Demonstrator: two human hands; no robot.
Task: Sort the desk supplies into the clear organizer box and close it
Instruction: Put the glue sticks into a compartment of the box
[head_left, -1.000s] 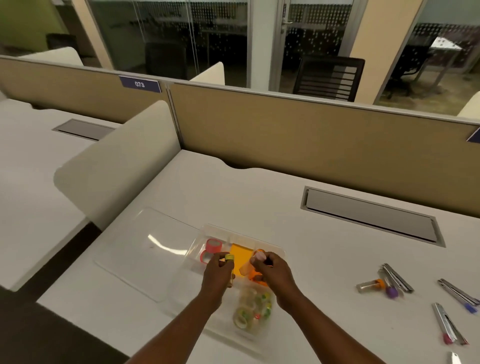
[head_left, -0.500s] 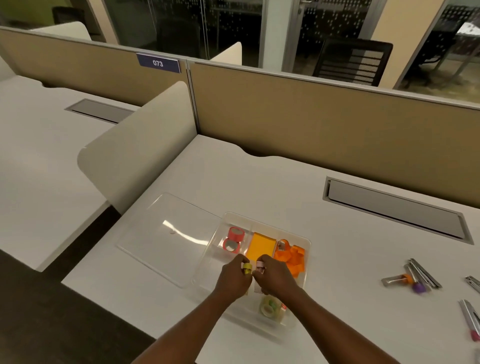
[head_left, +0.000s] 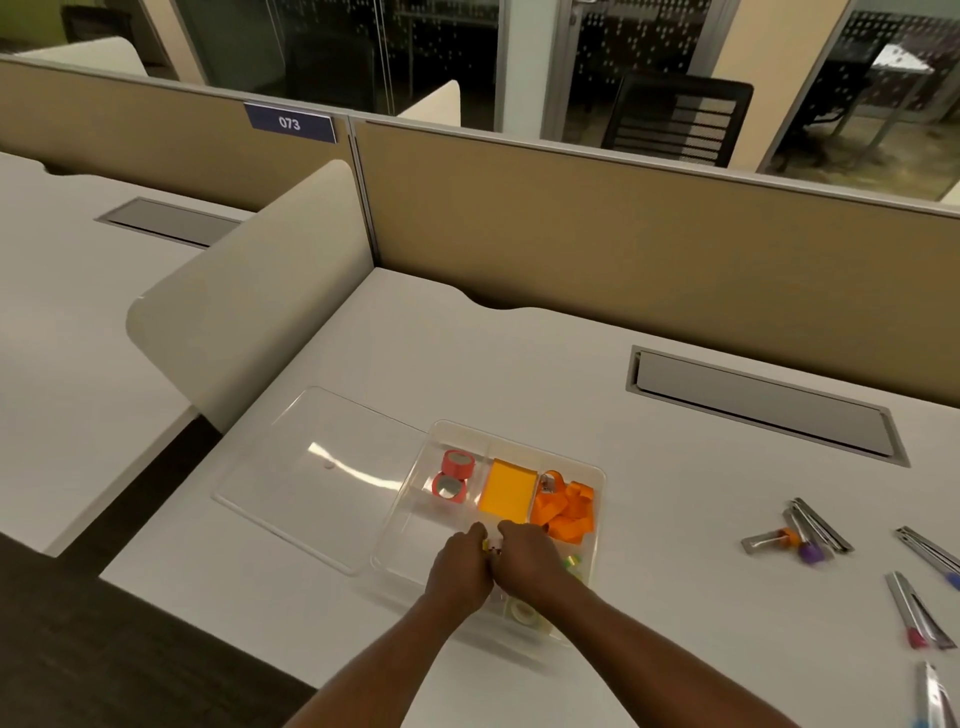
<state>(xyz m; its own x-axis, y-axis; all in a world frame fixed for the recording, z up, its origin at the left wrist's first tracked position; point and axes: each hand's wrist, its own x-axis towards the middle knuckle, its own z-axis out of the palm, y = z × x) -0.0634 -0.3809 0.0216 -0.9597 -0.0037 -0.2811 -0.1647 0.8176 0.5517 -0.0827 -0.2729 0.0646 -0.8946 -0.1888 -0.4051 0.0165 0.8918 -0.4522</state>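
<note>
Now left hand (head_left: 460, 569) against right hand (head_left: 525, 564)

A small yellow roll (head_left: 486, 544) shows between the fingertips (head_left: 477, 531). Beyond them sit coral-red tape rolls (head_left: 453, 475), a yellow-orange pad (head_left: 508, 488) and bright orange ribbon (head_left: 566, 512); rightward, silver cutters (head_left: 823, 532).

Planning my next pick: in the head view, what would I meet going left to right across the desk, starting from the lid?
Lid → red tapes → orange pad → orange ribbon → metal tools.
</note>
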